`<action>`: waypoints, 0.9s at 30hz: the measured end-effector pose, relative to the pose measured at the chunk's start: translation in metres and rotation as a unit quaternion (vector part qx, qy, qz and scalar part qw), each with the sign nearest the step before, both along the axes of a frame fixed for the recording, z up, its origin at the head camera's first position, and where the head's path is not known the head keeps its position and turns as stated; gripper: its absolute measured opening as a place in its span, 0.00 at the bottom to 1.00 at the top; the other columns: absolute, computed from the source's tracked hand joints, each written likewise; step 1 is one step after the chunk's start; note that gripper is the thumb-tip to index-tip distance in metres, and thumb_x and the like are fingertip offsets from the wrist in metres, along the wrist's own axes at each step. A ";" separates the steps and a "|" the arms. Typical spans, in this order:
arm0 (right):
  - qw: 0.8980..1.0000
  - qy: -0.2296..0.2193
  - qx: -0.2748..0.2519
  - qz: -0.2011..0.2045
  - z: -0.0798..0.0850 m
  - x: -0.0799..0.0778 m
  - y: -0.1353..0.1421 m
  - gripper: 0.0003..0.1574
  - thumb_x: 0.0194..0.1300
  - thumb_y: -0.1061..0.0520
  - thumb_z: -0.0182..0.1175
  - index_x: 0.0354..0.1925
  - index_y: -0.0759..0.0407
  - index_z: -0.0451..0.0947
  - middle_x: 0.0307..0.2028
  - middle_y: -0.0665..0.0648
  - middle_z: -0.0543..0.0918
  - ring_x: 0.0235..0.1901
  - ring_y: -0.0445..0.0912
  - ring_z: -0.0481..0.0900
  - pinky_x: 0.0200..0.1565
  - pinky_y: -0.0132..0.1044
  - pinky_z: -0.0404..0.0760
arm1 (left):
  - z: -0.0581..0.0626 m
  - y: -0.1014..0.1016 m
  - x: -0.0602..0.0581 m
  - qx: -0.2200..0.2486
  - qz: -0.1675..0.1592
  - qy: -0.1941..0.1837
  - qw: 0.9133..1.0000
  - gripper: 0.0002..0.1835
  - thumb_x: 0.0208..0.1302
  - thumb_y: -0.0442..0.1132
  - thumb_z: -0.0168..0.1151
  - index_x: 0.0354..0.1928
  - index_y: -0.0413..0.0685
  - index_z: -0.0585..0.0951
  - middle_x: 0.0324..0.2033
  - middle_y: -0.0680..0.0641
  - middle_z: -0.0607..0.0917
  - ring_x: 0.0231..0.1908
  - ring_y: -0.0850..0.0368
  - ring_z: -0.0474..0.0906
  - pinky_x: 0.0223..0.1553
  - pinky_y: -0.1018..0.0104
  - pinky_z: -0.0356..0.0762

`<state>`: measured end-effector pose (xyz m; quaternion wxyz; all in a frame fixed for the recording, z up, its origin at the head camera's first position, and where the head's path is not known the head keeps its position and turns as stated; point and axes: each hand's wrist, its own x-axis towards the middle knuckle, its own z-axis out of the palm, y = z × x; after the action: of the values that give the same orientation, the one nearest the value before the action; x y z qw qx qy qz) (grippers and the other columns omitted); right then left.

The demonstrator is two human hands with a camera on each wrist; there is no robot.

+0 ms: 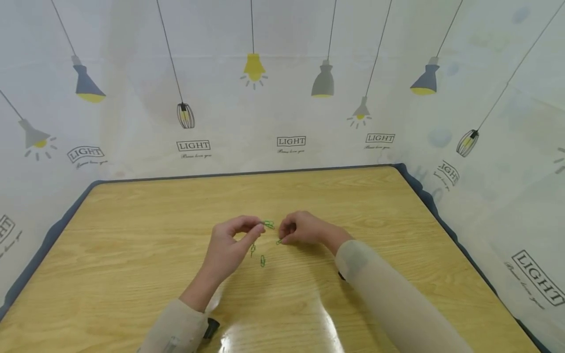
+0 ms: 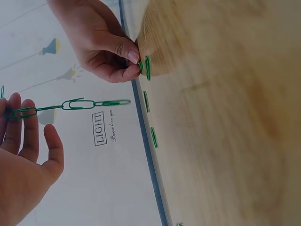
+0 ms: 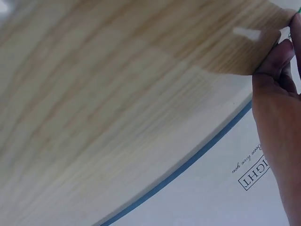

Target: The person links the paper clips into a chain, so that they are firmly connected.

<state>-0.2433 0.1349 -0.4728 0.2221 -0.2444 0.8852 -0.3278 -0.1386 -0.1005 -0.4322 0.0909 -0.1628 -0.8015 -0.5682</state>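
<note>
Mid-frame, the left hand (image 1: 227, 245) pinches a chain of green paper clips (image 2: 63, 106), a few already linked. The right hand (image 1: 306, 228) pinches one clip (image 1: 279, 241) by the surface (image 1: 145, 255). Loose clips (image 1: 262, 261) nearby aren't joined yet.

Screened tabletop work area, apparently indoors; home, office or lab, cannot tell. Pale yellow wood-grain tabletop (image 1: 154, 220), dark blue edging (image 1: 247, 173). White printed sheeting (image 1: 220, 29) behind and along both sides: flat grey, blue and yellow hanging-lamp pictures (image 1: 322, 81), boxed black "LIGHT" lettering (image 1: 291, 141). White glare streaks (image 1: 328, 326) on the wood.
</note>
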 end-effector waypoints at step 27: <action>0.979 0.007 -0.193 -0.071 0.044 0.043 0.002 0.14 0.80 0.58 0.59 0.59 0.55 0.83 0.50 0.67 0.86 0.46 0.53 0.87 0.54 0.55 0.88 | 0.001 0.002 0.004 -0.013 -0.001 -0.015 1.000 0.08 0.75 0.41 0.68 0.47 0.46 0.90 0.40 0.48 0.93 0.43 0.56 0.88 0.48 0.66 0.85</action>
<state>-0.2003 0.1369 -0.4291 0.1406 -0.2214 0.8219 -0.5057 -0.1347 -0.0980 -0.4309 0.0757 -0.1562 -0.8099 -0.5603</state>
